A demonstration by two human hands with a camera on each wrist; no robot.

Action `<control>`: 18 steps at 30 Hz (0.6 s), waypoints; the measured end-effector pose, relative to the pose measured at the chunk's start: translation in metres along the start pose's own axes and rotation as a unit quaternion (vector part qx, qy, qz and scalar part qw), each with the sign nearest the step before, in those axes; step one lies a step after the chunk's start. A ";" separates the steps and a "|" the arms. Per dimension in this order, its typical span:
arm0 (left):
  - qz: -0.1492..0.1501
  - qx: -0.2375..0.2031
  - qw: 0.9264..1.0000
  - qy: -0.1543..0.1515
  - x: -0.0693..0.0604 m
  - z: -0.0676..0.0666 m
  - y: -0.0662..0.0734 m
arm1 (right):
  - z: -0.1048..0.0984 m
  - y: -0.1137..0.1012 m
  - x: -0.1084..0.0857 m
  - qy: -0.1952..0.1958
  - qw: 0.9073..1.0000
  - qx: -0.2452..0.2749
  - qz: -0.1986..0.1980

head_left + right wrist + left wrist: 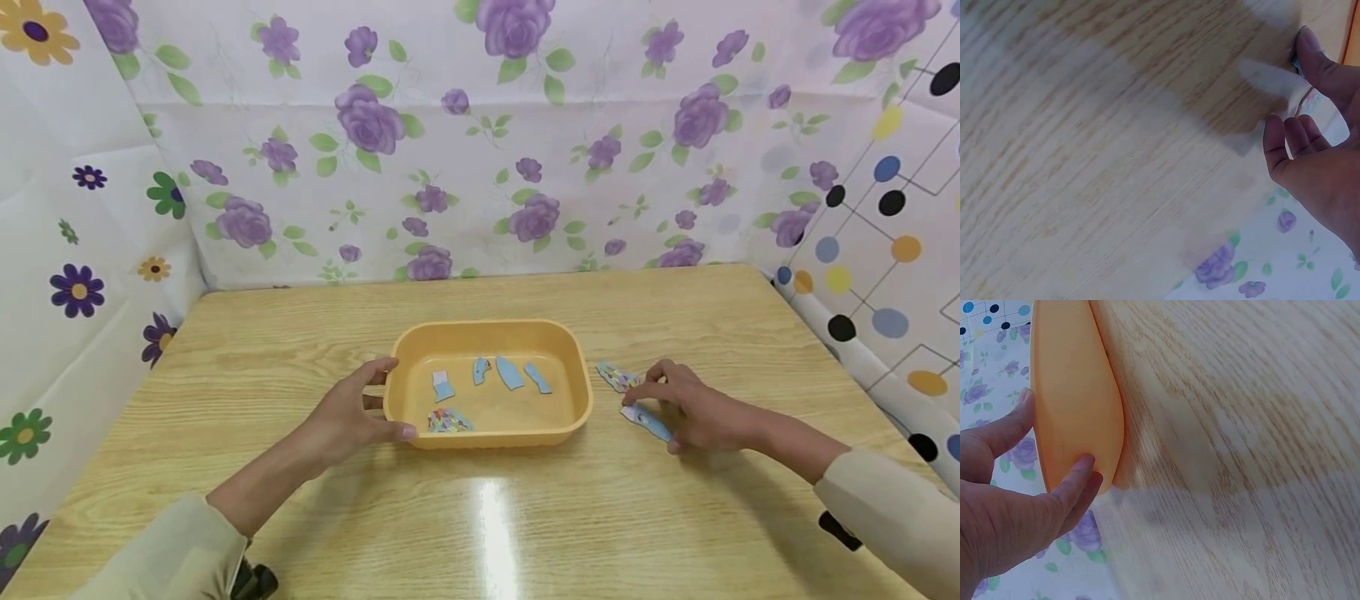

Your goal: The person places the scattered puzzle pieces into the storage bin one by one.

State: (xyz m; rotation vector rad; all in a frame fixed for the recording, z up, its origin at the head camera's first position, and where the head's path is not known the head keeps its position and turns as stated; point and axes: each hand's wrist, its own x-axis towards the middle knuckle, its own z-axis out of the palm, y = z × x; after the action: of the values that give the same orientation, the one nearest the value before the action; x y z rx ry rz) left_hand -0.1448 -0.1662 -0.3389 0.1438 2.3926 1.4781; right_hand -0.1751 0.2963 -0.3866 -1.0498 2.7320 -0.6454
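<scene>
A shallow yellow-orange plastic tray (491,437) stands on the table. My left hand (348,417) grips its left end, thumb at the near rim and fingers against the outer side. In the left wrist view those fingers (1075,481) touch the tray's wall (1079,394). To the right of the tray, my right hand (693,408) holds a light-blue puzzle piece (645,421) at the tabletop between thumb and fingers. A multicoloured puzzle piece (617,376) lies just beyond it. In the right wrist view my hand (1322,137) mostly hides the pieces.
Inside the tray lie several flat pieces, among them a blue one (509,372) and a multicoloured one (448,420). The wooden table (300,333) meets a flower-print sheet (450,167) at the back. Patterned sheets hang at both sides.
</scene>
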 end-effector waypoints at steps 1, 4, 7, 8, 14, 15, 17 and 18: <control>0.000 0.000 1.000 0.000 0.000 0.000 0.000 | -0.001 0.000 0.000 -0.003 1.000 -0.002 0.002; 0.001 0.001 1.000 0.001 0.000 0.000 0.000 | -0.002 -0.002 0.000 -0.012 1.000 -0.003 0.008; 0.000 0.003 1.000 0.001 0.000 0.000 0.000 | -0.002 -0.004 -0.001 -0.015 1.000 -0.005 0.014; 0.000 0.004 1.000 0.001 0.000 0.000 0.000 | -0.002 -0.005 -0.001 -0.016 1.000 -0.005 0.014; -0.001 0.003 1.000 0.001 0.000 0.000 0.000 | -0.008 -0.011 0.000 -0.018 1.000 0.003 0.018; -0.001 0.003 1.000 0.001 0.000 0.000 0.000 | -0.010 -0.013 0.001 -0.018 1.000 0.010 0.019; -0.001 0.003 1.000 0.001 0.000 0.000 0.000 | -0.016 -0.016 0.004 -0.016 1.000 0.017 0.021; -0.002 0.003 1.000 0.002 0.000 0.000 0.000 | -0.019 -0.018 0.006 -0.014 0.999 0.021 0.022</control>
State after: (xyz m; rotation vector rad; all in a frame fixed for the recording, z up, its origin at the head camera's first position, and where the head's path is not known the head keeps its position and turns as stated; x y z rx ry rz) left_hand -0.1444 -0.1662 -0.3386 0.1389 2.4002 1.4703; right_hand -0.1739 0.2869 -0.3612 -0.9788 2.6975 -0.6745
